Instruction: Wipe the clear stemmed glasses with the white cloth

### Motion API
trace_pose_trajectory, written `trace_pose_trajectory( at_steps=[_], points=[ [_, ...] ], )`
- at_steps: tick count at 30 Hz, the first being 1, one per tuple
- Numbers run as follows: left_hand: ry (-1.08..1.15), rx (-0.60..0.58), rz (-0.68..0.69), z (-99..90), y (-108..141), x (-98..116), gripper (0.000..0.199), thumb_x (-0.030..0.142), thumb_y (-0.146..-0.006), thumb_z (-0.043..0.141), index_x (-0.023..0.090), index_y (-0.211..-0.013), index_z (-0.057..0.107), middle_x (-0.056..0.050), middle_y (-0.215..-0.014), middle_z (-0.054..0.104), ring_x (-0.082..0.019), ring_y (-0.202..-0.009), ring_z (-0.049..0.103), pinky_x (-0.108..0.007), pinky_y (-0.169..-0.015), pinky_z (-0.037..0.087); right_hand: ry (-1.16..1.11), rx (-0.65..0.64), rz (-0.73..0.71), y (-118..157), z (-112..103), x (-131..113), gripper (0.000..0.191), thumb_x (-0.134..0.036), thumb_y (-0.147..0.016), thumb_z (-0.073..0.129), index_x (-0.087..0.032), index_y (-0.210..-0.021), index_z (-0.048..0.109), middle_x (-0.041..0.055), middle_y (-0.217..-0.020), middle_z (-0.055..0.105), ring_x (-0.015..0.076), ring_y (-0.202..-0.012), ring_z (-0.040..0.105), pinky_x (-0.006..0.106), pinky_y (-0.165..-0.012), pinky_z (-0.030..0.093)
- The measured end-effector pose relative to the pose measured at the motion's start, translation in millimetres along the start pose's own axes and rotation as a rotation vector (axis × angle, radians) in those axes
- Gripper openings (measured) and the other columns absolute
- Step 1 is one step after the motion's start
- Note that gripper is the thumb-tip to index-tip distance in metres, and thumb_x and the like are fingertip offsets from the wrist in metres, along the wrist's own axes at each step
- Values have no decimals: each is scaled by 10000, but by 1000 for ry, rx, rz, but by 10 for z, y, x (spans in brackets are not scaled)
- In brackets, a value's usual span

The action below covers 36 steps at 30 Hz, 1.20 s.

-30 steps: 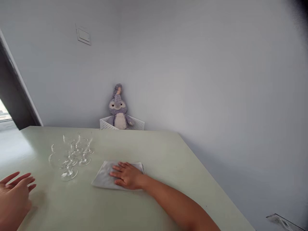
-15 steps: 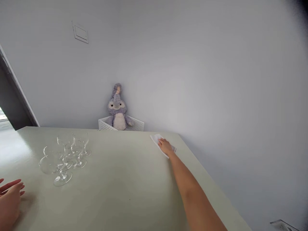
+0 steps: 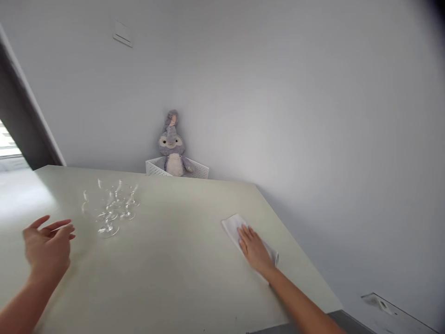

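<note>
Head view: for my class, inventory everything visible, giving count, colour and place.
Table: one, pale green, foreground
Cloth: one, whitish, table's right side
Stemmed glasses: several overlapping, clear, table's left side
Basket: one, white, behind table's far edge
Plush toy: one, grey-purple, in basket
Wall switch: one, whitish, upper left
Walls: two, pale grey, meeting behind basket
Frame: one, dark, left edge
Bright opening: one, whitish, far left
Dark strip: one, grey, past table's near edge
Unclear item: one, pale, lower right
Left hand: one, bare, near glasses
Right hand: one, bare, flat on cloth

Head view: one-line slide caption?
Right hand flat on a white cloth on the pale table; left hand near clustered stemmed glasses; plush toy behind.
</note>
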State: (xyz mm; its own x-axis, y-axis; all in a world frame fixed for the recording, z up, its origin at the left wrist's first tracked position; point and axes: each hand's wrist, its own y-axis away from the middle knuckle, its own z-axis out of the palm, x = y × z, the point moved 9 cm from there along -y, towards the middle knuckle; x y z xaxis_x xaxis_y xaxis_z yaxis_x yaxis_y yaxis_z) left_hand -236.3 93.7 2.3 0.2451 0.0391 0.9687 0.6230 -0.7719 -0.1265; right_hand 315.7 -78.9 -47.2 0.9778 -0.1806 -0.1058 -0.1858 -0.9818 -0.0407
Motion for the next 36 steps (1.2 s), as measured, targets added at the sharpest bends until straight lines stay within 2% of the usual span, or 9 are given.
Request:
trace_pose_trajectory(
  at_steps=[5, 8, 11, 14, 18, 23, 29, 32, 36],
  points=[
    [111, -47, 126, 35, -32, 7, 568, 180, -635, 563, 229, -1173, 387, 18, -872, 591, -77, -593, 499, -192, -511, 432, -189, -136, -593, 588, 107, -1642, 521, -482, -879, 289, -332, -1367, 187, -23, -1456, 105, 253, -1327, 85, 465, -1059, 145],
    [2, -23, 205, -19, 43, 90, 517, 231, -673, 525, 220, -1171, 388, -3, -895, 568, -110, -652, 520, -217, -536, 430, -263, -271, -895, 680, 172, -2423, 598, -568, -828, 345, -357, -1362, 179, -14, -1456, 68, 280, -1324, 70, 495, -1056, 112],
    [-65, -20, 216, -34, 126, 107, 458, 248, -701, 486, 236, -1151, 398, -11, -922, 564, -130, -715, 536, -240, -589, 429, -281, -306, -957, 345, 175, -2875, 576, -581, -827, 325, -373, -1351, 206, -33, -1457, 96, 254, -1328, 77, 465, -1063, 98],
    [-86, -16, 172, -45, 151, 41, 427, 244, -704, 473, 241, -1127, 414, -14, -924, 562, -136, -735, 536, -253, -619, 423, -239, -272, -866, -274, 181, -2979, 523, -547, -859, 272, -350, -1343, 255, -30, -1450, 163, 224, -1326, 111, 431, -1064, 100],
    [-35, -46, 95, -20, 110, -78, 398, 240, -693, 469, 233, -1090, 447, -21, -928, 556, -134, -722, 534, -256, -614, 425, -139, -184, -623, -1152, 224, -2465, 535, -517, -874, 230, -269, -1342, 304, 13, -1431, 237, 225, -1314, 167, 401, -1054, 117],
    [14, -36, 86, -24, 67, -130, 380, 239, -671, 476, 230, -1051, 480, -23, -935, 554, -135, -727, 523, -250, -605, 424, 25, -3, -202, -1688, 186, -994, 535, -459, -875, 222, -200, -1321, 363, 55, -1392, 326, 230, -1279, 260, 382, -1038, 161],
    [172, -48, -5, -20, 88, -192, 327, 176, -614, 508, 226, -934, 547, -5, -926, 543, -110, -673, 487, -229, -589, 396, 91, 64, 129, -1221, 194, 411, 583, -478, -839, 187, -203, -1326, 352, 53, -1393, 323, 263, -1265, 282, 411, -999, 246],
    [257, -66, -91, 11, 134, -241, 292, 134, -596, 515, 225, -870, 562, 10, -890, 538, -84, -635, 475, -207, -578, 390, 114, 82, 160, -831, 209, 592, 619, -499, -825, 154, -198, -1331, 343, 54, -1400, 307, 280, -1267, 274, 428, -979, 273],
    [452, -115, -313, 110, 327, -383, 265, 122, -645, 496, 197, -898, 516, 4, -766, 516, -65, -564, 475, -191, -538, 407, 160, 104, 116, -371, 251, 488, 646, -503, -804, 145, -186, -1324, 359, 50, -1392, 323, 278, -1259, 290, 425, -968, 291]
  ],
)
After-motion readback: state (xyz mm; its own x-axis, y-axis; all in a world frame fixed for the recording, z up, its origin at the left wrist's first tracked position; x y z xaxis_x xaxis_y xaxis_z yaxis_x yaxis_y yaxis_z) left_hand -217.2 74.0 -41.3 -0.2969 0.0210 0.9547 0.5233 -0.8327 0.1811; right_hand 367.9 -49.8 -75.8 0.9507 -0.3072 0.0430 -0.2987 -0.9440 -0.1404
